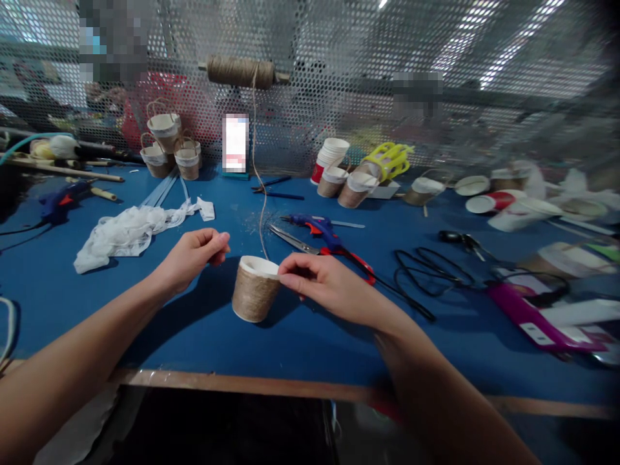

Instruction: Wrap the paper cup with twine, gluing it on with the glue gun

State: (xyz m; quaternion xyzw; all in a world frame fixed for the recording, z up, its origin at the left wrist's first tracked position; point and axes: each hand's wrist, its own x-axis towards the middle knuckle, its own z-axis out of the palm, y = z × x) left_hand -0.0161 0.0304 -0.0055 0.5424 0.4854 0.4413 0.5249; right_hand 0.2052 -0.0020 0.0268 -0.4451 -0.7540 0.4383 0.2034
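Observation:
A white paper cup wrapped in brown twine (255, 298) is in front of me at the middle, its wrapping reaching almost to the white rim. My right hand (322, 281) pinches the cup's rim at its right side between thumb and fingers. Left of the cup and apart from it, my left hand (201, 250) has thumb and forefinger pressed together; whether anything thin is between them I cannot make out. Loose twine (264, 206) runs down from a twine spool (239, 72) to the back of the cup, near my right fingertips.
Beyond the cup lie scissors (295, 240) and a blue glue gun (317, 227). Crumpled white lace (121, 234) lies at left, with another glue gun (65, 201) farther left. Small handled baskets (165, 132) and stacked paper cups (334, 152) stand behind. A purple power strip (526, 316) is right.

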